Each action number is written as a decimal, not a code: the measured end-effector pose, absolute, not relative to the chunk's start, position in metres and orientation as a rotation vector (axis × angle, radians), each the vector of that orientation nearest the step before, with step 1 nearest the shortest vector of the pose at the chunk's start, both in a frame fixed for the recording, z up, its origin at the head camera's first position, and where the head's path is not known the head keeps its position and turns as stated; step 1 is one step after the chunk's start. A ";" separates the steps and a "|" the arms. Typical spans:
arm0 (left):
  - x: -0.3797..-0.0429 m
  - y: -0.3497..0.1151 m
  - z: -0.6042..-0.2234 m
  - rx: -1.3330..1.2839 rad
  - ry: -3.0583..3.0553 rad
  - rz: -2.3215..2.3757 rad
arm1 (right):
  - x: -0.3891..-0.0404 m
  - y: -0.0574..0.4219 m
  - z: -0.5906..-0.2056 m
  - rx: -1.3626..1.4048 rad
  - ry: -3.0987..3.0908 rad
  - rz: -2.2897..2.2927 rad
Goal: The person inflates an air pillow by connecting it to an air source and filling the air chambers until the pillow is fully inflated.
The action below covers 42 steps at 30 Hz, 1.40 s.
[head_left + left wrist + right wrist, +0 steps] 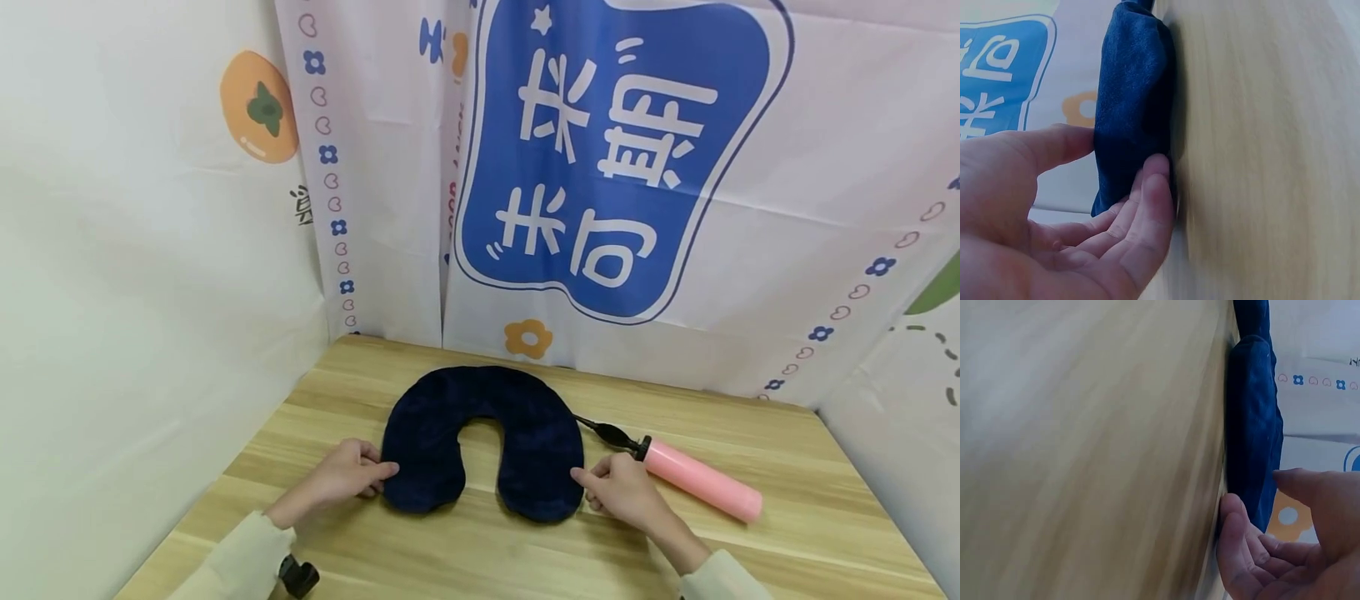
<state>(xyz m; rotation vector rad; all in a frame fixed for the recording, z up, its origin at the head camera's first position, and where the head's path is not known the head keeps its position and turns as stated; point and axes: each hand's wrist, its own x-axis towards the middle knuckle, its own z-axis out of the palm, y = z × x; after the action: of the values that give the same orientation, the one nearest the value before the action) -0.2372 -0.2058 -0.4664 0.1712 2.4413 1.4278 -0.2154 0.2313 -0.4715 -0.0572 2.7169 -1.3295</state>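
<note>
A dark blue U-shaped neck pillow [483, 392] lies flat on the wooden table, its opening toward the person. The left hand [348, 473] pinches the outer edge of its left arm, thumb on top and fingers at the underside. In the left wrist view, the soft pillow edge [1135, 94] sits between thumb and fingertips. On the other side, the right hand [622, 487] pinches the outer edge of the right arm in the same way. The right wrist view shows that pillow edge [1250, 425] between the thumb and the curled fingers.
A pink hand pump [705, 479] lies right of the pillow, beyond the right hand. Its black hose end [611, 433] reaches to the pillow's edge. Printed white cloth [390, 208] hangs behind the wooden table [495, 558] and along both sides.
</note>
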 end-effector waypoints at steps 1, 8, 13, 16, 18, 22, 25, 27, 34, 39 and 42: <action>-0.237 -0.205 -0.466 0.177 2.423 1.452 | -0.216 0.229 -0.471 -0.064 2.730 -1.308; -0.234 -0.202 -0.465 0.141 2.351 1.539 | -0.219 0.218 -0.469 -0.043 2.784 -1.237; -0.230 -0.203 -0.466 0.098 2.339 1.566 | -0.218 0.218 -0.471 0.005 2.770 -1.287; -0.227 -0.206 -0.467 0.108 2.339 1.567 | -0.218 0.218 -0.473 -0.016 2.771 -1.304; -0.225 -0.207 -0.468 0.114 2.338 1.568 | -0.217 0.217 -0.474 -0.048 2.778 -1.314; -0.223 -0.212 -0.469 0.153 2.330 1.571 | -0.213 0.216 -0.472 -0.118 2.727 -1.362; -0.222 -0.216 -0.469 0.184 2.324 1.579 | -0.204 0.215 -0.469 -0.141 2.664 -1.388; -0.222 -0.218 -0.469 0.195 2.329 1.582 | -0.196 0.214 -0.467 -0.157 2.647 -1.376; -0.225 -0.223 -0.467 0.142 2.450 1.545 | -0.175 0.212 -0.460 -0.288 2.575 -1.270; -0.217 -0.225 -0.461 0.146 2.476 1.363 | -0.180 0.215 -0.456 -0.233 2.761 -1.132; -0.212 -0.226 -0.459 0.186 2.405 1.348 | -0.190 0.215 -0.458 -0.140 2.886 -1.059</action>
<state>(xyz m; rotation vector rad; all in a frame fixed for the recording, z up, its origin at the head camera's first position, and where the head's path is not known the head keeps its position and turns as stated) -0.2116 -0.2261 -0.4586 0.1862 2.4046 1.3476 -0.1904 0.2145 -0.4576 -0.1402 2.8859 -1.0592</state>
